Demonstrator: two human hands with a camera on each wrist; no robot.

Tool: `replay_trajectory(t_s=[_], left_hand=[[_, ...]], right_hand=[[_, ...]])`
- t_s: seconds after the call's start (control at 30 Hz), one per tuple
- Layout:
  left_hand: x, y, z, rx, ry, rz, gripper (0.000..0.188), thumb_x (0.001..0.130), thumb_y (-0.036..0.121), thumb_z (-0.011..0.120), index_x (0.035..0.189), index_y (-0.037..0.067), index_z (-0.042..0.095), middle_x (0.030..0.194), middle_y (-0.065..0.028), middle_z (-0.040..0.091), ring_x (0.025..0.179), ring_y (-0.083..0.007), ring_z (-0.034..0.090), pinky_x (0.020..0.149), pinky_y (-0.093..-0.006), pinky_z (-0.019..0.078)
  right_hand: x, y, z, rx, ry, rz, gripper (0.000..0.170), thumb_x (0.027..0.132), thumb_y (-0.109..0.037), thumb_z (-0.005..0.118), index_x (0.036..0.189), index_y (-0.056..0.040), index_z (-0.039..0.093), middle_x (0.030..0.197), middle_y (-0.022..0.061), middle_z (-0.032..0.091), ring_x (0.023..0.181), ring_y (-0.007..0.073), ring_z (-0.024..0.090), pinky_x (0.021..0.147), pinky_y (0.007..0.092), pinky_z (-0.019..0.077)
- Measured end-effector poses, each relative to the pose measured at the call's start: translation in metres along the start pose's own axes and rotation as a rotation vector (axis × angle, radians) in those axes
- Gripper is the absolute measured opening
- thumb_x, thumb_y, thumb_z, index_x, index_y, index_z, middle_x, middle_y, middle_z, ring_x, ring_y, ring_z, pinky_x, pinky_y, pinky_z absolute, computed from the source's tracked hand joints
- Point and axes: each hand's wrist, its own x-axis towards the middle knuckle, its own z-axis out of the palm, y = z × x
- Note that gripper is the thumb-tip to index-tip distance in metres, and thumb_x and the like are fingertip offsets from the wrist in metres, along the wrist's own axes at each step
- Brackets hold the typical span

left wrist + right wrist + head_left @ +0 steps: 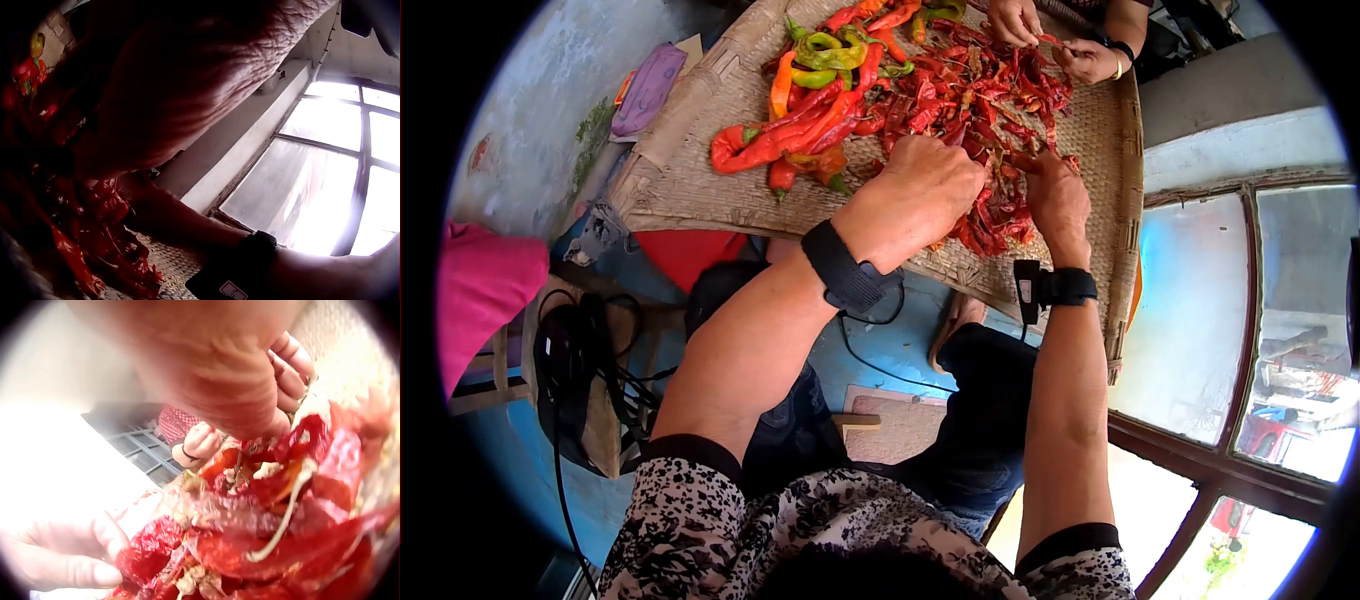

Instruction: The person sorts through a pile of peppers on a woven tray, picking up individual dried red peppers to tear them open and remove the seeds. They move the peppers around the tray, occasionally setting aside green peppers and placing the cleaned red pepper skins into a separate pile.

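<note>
My left hand (922,196) reaches over dried red chilies (990,215) on a woven tray (680,185). The right wrist view shows this left hand (62,553) pinching the edge of a crumpled dried chili (150,547) between thumb and finger. Just right of it, my right hand (1060,205) is low over the same pile, a dried chili (1022,161) at its fingertips. Seen up close, the right hand (231,375) has curled fingers, its thumb side against red chili pieces (303,434). In the left wrist view the left palm (187,94) is dark, above the chilies (75,256).
Fresh red, orange and green chilies (800,125) lie on the tray's left part. Another person's hands (1050,45) hold a chili at the far edge. A window (1190,310) is on the right; cables (615,345) and a pink cloth (485,290) are on the left.
</note>
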Motion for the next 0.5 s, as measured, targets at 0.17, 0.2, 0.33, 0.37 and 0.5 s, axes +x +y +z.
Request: replay_trajectory(t_s=[0.17,0.2,0.33,0.37,0.5], left_hand=[[0.004,0.0,-0.003,0.011,0.003,-0.006,0.006,0.078,0.0,0.058,0.082,0.004,0.062,0.069,-0.0131,0.064,0.065,-0.0268,0.065,0.054,-0.0374,0.051],[0.006,0.001,-0.002,0.003,0.004,-0.008,0.007,0.079,0.0,0.058,0.084,0.003,0.061,0.069,-0.0131,0.064,0.065,-0.0266,0.065,0.054,-0.0372,0.0512],[0.013,0.004,0.003,0.037,-0.021,0.002,0.013,0.08,0.001,0.057,0.092,0.002,0.061,0.072,-0.0134,0.065,0.07,-0.0277,0.066,0.057,-0.0381,0.0518],[0.014,0.006,0.004,0.035,-0.022,0.009,0.013,0.08,0.001,0.057,0.092,0.002,0.061,0.072,-0.0134,0.065,0.07,-0.0277,0.066,0.057,-0.0381,0.0518],[0.016,0.008,0.006,0.07,-0.047,0.027,0.017,0.079,0.001,0.056,0.096,0.001,0.061,0.074,-0.0139,0.064,0.073,-0.0282,0.066,0.06,-0.0387,0.0522]], right_hand=[[-0.014,0.03,-0.03,0.483,0.135,-0.03,0.017,0.082,-0.014,0.065,0.096,-0.0032,0.063,0.07,0.0093,0.065,0.062,0.0162,0.061,0.058,0.0297,0.0468],[-0.018,0.036,-0.031,0.632,0.099,0.016,0.018,0.084,-0.016,0.065,0.095,-0.0019,0.063,0.069,0.0067,0.063,0.06,0.0129,0.058,0.056,0.0273,0.0458],[-0.037,0.045,-0.04,0.897,0.041,0.122,0.021,0.089,-0.02,0.062,0.095,0.0004,0.064,0.067,0.0,0.057,0.059,0.006,0.05,0.054,0.021,0.0423],[-0.039,0.048,-0.044,0.895,0.046,0.128,0.021,0.089,-0.02,0.062,0.095,0.0004,0.064,0.067,0.0,0.057,0.059,0.006,0.05,0.054,0.021,0.0423],[-0.041,0.068,-0.048,1.032,0.069,0.156,0.02,0.092,-0.022,0.059,0.095,-0.0027,0.064,0.071,-0.0022,0.057,0.06,0.0043,0.048,0.054,0.0192,0.0414]])
